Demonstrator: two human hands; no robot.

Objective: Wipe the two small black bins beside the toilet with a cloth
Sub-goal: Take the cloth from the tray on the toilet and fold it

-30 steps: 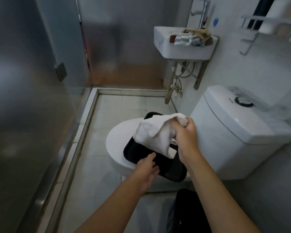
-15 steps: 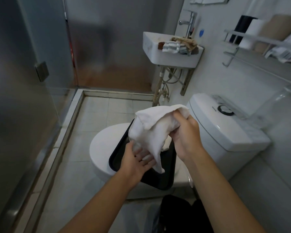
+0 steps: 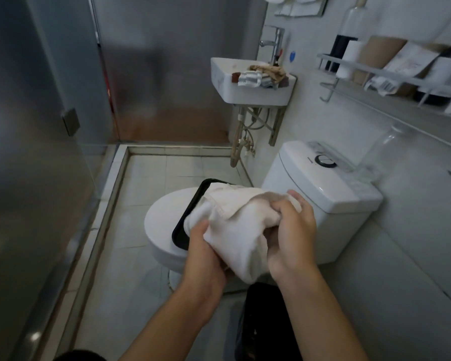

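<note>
**Cloth being regripped over bin**

Black bin (image 3: 186,217) is seen resting on closed toilet lid (image 3: 164,217). White cloth (image 3: 237,230) is bunched above it, clutched by left hand (image 3: 206,252) and right hand (image 3: 289,235), fingers curled. Next, likely: cloth pressed onto bin.

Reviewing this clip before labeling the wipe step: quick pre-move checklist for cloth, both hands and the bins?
1. White cloth in hand: ok, bunched between both hands.
2. Left hand grip: ok, fingers curl under the cloth's lower edge.
3. Right hand grip: ok, fingers pinch the cloth's upper fold.
4. Black bin within reach: ok, it sits on the closed toilet lid, partly behind the cloth.
5. Cloth touching that bin: cannot tell, the cloth hides the contact.
6. Second bin: cannot tell, only a dark shape at the bottom edge.
</note>
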